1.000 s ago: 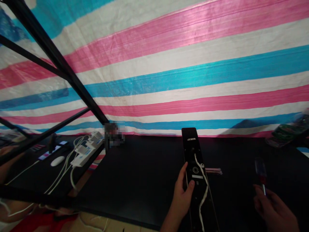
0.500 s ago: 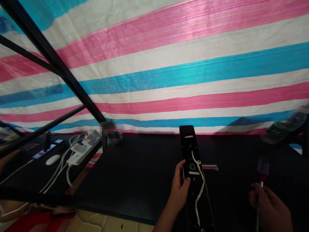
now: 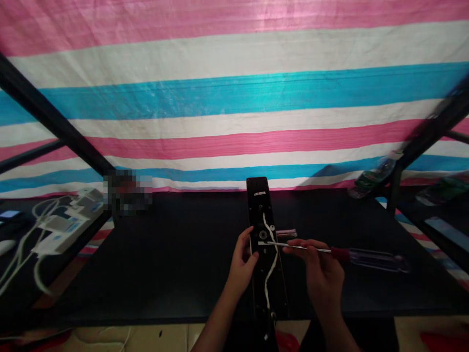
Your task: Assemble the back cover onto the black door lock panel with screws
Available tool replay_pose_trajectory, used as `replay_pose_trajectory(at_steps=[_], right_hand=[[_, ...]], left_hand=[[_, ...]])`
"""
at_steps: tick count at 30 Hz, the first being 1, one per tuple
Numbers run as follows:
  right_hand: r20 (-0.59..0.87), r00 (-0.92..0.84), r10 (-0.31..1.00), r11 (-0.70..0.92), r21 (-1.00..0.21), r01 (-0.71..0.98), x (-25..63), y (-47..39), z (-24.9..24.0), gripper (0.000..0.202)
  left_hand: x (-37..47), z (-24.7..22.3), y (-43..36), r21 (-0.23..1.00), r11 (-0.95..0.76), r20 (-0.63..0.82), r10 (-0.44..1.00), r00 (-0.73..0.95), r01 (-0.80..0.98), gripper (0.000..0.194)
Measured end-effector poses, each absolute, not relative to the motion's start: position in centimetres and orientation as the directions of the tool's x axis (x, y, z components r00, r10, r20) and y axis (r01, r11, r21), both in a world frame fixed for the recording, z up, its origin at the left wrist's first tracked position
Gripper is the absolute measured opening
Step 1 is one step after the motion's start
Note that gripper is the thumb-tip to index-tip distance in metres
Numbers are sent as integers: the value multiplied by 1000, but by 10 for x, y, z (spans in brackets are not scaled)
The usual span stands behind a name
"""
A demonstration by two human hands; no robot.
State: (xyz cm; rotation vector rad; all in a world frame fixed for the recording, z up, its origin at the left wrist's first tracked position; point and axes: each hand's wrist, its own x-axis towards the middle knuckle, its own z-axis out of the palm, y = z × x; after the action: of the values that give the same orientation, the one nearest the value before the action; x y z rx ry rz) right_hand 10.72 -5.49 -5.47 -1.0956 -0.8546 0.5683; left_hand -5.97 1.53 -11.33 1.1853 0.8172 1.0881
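Observation:
A long black panel (image 3: 255, 205) with a white wire (image 3: 270, 274) along its face lies on the black table and reaches past the front edge. It looks like the back of a lock plate, with small holes and white labels. My left hand (image 3: 244, 261) grips its left edge, thumb on the face. My right hand (image 3: 322, 269) is closed on the shaft of a screwdriver (image 3: 377, 260), whose clear handle with a red collar points right. The thin shaft reaches left over the wire to the middle of the panel; whether the tip touches is unclear.
Beside the panel lies a small pinkish packet (image 3: 286, 233). At the back right a clear plastic bottle (image 3: 370, 178) leans against the black frame. A white power strip (image 3: 69, 227) with cables is on the left table. Striped sheeting (image 3: 220, 102) hangs behind.
The view has turned right. My right hand has come left to the panel, and the screwdriver has swung from upright to lying across it. My left hand keeps its hold on the panel.

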Motion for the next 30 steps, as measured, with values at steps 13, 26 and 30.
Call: replay_pose_trajectory(at_steps=[13, 26, 30], right_hand=[[570, 335, 750, 419, -802, 426, 85, -59, -54, 18], [608, 276, 744, 406, -740, 536, 88, -57, -52, 17], [636, 168, 754, 443, -680, 585, 89, -53, -40, 19]], left_hand=[[-57, -109, 9, 968, 35, 31, 966, 256, -248, 43], [-56, -111, 11, 965, 34, 33, 968, 248, -260, 44], [-56, -108, 10, 961, 48, 23, 967, 252, -271, 48]])
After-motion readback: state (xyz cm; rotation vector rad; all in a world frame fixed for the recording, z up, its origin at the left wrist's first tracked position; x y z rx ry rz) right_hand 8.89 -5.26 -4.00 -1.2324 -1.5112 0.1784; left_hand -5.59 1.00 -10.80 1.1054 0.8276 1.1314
